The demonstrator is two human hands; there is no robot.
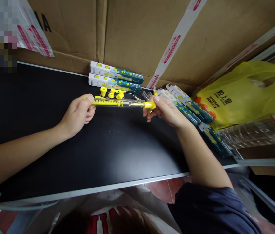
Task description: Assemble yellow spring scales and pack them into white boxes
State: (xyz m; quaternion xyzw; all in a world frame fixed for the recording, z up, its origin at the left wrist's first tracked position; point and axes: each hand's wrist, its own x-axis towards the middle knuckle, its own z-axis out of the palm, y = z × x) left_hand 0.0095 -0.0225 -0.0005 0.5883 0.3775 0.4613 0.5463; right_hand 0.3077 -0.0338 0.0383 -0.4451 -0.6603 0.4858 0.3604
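Black worktop (127,143) below grip: left hand (80,109) and right hand (164,110) pinch ends of spring dynamometer (121,103); apparently end-fitting, next move likely needing coaxial alignment.

Left hand (80,112): grips tube (125,103), left of centre
Right hand (165,110): holds its yellow end (149,104), right of centre
Boxes (115,84): upper middle, centre right
Yellow bag (244,97): upper right
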